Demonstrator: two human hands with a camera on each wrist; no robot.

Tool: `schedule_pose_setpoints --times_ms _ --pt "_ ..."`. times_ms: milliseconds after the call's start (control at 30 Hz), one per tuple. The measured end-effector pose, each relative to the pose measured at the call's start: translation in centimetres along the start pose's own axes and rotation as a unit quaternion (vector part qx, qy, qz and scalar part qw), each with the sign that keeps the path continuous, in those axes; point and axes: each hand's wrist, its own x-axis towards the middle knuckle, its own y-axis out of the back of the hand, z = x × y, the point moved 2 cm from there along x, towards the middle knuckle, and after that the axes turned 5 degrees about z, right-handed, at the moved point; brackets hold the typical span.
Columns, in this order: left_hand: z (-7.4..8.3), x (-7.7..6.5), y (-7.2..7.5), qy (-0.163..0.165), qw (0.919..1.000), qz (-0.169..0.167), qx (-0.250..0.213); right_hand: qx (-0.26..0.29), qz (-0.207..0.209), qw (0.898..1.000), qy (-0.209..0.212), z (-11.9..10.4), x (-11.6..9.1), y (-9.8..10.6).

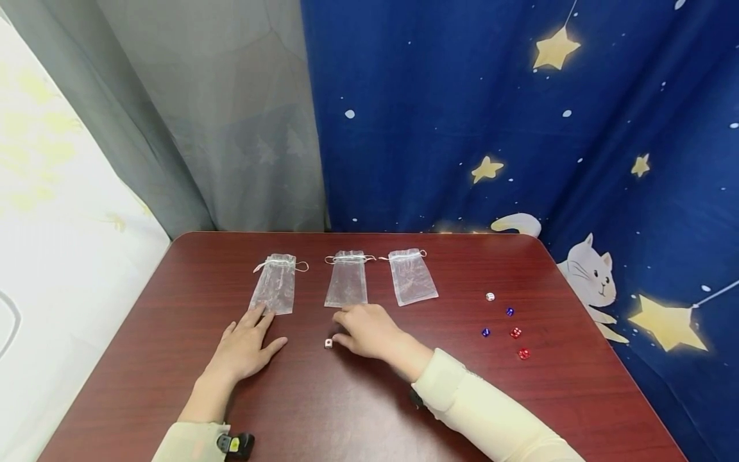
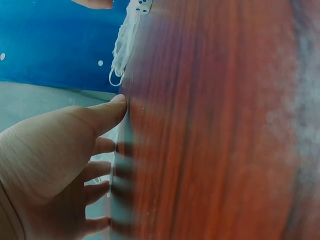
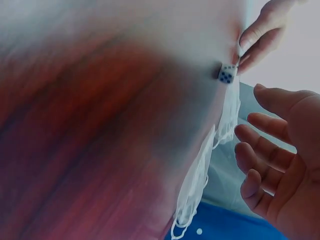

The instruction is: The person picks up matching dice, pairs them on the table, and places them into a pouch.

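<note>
My left hand (image 1: 245,346) rests on the table with its fingers spread, fingertips at the lower edge of the left sheer drawstring bag (image 1: 274,287). Just left of my right hand (image 1: 369,330) lies a white die (image 1: 328,343). In the right wrist view that die (image 3: 227,74) shows dark pips, and a gap separates it from the right hand's loosely bent fingers (image 3: 270,147), which hold nothing. Beyond the right hand lies the middle drawstring bag (image 1: 348,285). A third drawstring bag (image 1: 413,281) lies flat to its right.
On the right of the brown table (image 1: 450,410) are loose dice: a white die (image 1: 490,296), blue dice (image 1: 510,312) and red dice (image 1: 523,353). A blue star-patterned curtain (image 1: 427,128) and a grey curtain (image 1: 231,128) hang behind the table's far edge.
</note>
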Motion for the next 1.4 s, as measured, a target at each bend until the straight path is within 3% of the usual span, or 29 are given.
schedule_pose_setpoints --times_ms 767,1400 --pt "0.1 -0.2 -0.1 -0.002 1.0 0.003 0.001 0.023 0.036 0.998 -0.045 4.9 -3.4 1.2" --pt "0.4 -0.1 0.3 0.0 1.0 0.001 0.003 0.035 0.032 0.995 -0.09 7.8 -5.3 1.4"
